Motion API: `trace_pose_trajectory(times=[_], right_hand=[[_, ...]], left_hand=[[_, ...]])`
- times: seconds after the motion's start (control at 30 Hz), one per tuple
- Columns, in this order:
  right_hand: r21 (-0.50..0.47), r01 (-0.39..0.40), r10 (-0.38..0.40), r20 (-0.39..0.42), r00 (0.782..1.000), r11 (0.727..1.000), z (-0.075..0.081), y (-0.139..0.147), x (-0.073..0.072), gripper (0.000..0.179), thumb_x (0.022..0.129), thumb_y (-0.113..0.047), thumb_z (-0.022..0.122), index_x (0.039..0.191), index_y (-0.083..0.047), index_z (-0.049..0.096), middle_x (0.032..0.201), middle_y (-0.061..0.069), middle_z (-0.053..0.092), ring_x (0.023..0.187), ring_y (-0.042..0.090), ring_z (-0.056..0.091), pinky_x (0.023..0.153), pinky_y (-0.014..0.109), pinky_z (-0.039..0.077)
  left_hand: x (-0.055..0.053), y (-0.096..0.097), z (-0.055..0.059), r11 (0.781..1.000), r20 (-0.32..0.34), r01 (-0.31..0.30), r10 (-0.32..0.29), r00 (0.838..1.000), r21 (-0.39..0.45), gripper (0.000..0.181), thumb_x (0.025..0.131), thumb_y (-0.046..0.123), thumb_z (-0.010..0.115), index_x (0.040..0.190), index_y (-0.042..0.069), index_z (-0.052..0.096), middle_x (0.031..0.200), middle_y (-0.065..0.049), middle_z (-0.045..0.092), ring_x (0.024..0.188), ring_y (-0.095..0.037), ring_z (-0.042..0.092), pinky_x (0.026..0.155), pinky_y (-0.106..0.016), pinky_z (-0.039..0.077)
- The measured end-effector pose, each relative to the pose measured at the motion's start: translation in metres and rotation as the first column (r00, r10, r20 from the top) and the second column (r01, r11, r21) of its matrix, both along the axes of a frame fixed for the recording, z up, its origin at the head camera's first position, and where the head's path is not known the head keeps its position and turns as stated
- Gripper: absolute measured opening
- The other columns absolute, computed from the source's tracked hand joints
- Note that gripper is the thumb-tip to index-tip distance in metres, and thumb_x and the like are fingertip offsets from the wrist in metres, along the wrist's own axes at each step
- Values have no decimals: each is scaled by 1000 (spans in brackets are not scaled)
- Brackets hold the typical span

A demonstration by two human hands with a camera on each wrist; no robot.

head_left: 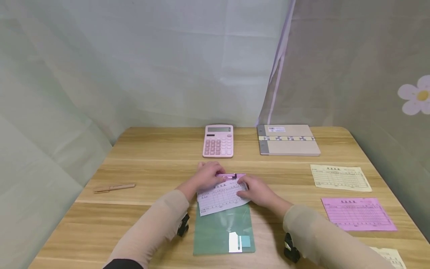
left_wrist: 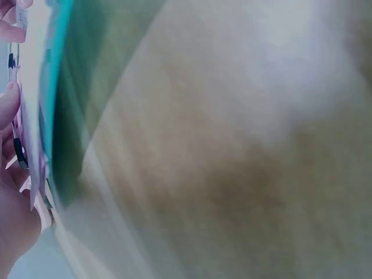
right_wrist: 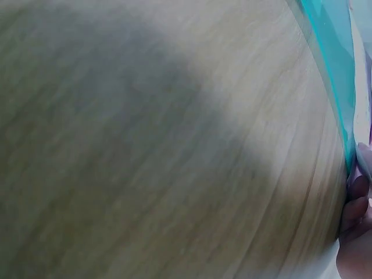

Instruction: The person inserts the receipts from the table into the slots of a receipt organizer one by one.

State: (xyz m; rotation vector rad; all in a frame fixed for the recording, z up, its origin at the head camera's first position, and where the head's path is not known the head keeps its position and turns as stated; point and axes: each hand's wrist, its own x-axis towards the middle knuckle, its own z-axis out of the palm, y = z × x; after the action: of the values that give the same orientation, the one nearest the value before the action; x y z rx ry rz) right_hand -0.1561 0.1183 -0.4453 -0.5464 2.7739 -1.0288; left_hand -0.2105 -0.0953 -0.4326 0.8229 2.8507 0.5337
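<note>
On my head feed, the calculator [head_left: 218, 145] read "0"; the notebook [head_left: 292, 145] bore one barcode label too small to make out, as was the print on the slips. I counted two pale yellow slips [head_left: 340, 178] and one pink slip [head_left: 359, 213] at the right, and one pen [head_left: 114, 188] at the left. The white slip [head_left: 221, 200] lay slanted over the upper part of the green clipboard [head_left: 218, 228]. The left hand [head_left: 207, 176] gripped the board's top, thumb at the clip [head_left: 229, 176]; the right hand [head_left: 258, 191] pinched the slip's right side. Only my left wrist feed showed both black ends of the clip; the right one showed fingers curled by the board's edge.
</note>
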Motion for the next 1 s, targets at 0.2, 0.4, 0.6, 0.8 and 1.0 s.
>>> trace_pose_trajectory(times=[0.2, 0.4, 0.6, 0.8, 1.0], right_hand=[[9, 24, -24, -15, 1000, 1000, 1, -4, 0, 32, 79, -20, 75, 106, -7, 63, 102, 8, 64, 93, 22, 58, 85, 41, 45], [40, 36, -35, -31, 999, 999, 5, -8, -1, 33, 81, -20, 74, 107, -6, 61, 104, 11, 64, 97, 26, 59, 88, 43, 44], [61, 31, -29, -36, 999, 998, 4, -8, -2, 32, 80, -20, 74, 106, -5, 61, 103, 12, 64, 96, 27, 59, 88, 43, 44], [59, 26, -24, -26, 999, 998, 1, -6, -2, 34, 80, -20, 74, 107, -6, 61, 103, 12, 64, 97, 27, 59, 88, 43, 44], [58, 51, -49, -32, 998, 997, 0, -5, -2, 34, 83, -22, 71, 109, -3, 60, 104, 13, 63, 97, 27, 59, 88, 43, 45]], left_hand=[[-2, 0, 5, 1000, 30, 3, -3, 1000, -20, 26, 86, 36, 65, 104, 18, 65, 96, 9, 58, 92, -13, 53, 88, -39, 26], [-2, 0, 6, 1000, 38, -3, 3, 999, -13, 26, 84, 34, 68, 103, 17, 65, 96, 7, 58, 93, -14, 53, 87, -39, 27], [-3, 0, 8, 1000, 50, 9, -8, 999, -18, 25, 85, 34, 67, 103, 17, 66, 96, 8, 58, 92, -14, 53, 86, -39, 27], [-5, -1, 7, 999, 84, -3, 6, 996, -35, 23, 85, 34, 66, 103, 19, 66, 95, 11, 60, 90, -10, 53, 86, -37, 27], [-5, 1, 7, 999, 91, -1, 5, 996, -43, 25, 86, 36, 65, 103, 19, 66, 96, 10, 59, 91, -11, 53, 87, -37, 27]])
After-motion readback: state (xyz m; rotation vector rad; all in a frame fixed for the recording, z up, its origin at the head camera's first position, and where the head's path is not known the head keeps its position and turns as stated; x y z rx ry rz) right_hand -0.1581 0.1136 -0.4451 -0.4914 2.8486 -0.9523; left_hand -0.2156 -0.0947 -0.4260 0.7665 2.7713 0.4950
